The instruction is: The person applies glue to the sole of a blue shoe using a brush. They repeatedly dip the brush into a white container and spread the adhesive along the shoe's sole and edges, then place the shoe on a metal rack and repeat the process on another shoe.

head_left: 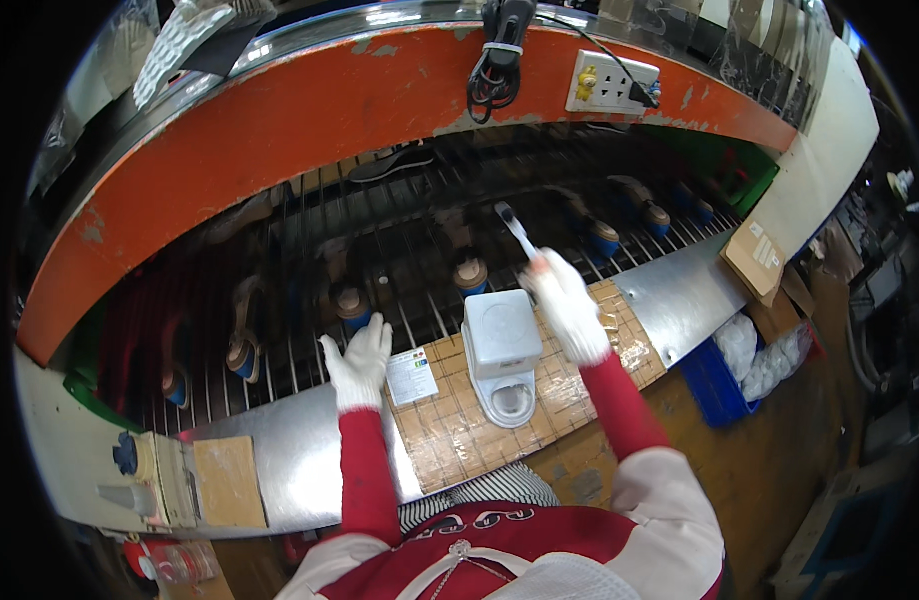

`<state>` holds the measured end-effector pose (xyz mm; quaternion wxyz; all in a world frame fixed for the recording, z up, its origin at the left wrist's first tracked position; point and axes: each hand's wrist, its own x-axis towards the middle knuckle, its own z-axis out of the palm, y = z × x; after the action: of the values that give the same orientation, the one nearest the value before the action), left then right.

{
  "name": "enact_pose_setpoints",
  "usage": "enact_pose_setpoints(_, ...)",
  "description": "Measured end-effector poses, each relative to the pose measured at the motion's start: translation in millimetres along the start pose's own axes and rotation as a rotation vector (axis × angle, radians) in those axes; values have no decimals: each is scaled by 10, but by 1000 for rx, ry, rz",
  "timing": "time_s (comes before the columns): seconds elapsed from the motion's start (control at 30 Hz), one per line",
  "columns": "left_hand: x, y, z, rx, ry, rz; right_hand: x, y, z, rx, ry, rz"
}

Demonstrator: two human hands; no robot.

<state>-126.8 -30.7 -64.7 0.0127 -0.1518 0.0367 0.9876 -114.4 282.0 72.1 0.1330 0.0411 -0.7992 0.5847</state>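
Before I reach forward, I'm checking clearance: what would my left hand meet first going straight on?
Your left hand would probably first meet the blue-and-tan piece just ahead, though depth is unclear.

Left hand (362, 364) spread; right hand (564, 302) curled, gripping; forearms (369, 460) extended.

One brush (520, 233), one white container (504, 325), one left hand (361, 367) and one right hand (570, 308) are seen. At least six blue-banded shoe pieces (353, 308) can be counted. One socket panel (612, 84), one blue crate (717, 385) and one paper card (412, 377) are shown.
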Motion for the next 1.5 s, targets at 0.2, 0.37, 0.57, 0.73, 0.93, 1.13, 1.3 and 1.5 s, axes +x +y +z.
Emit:
enact_pose_setpoints(0.2,-302,-410,5,240,-311,-267,1201,-32,706,-651,-430,94)
enact_pose_setpoints(0.37,-244,-479,11,272,-362,-334,1384,404,1224,-1004,-510,277)
enact_pose_setpoints(0.57,-224,-478,19,303,-333,-319,1459,766,1330,-1038,-439,269)
enact_pose_setpoints(0.73,-167,-470,-17,276,-355,-333,1498,581,1187,-953,-376,159)
enact_pose_setpoints(0.93,-126,-468,-25,304,-384,-332,1545,-153,765,-541,-758,18)
enact_pose_setpoints(1.13,-256,-402,132,441,-568,-222,715,-799,615,-92,-611,315)
enact_pose_setpoints(1.3,-912,-324,5,465,-606,-159,-202,-956,462,77,-764,244)
enact_pose_setpoints(1.5,-1886,-534,-509,301,-307,-158,-1094,-494,19,-274,-628,-30)
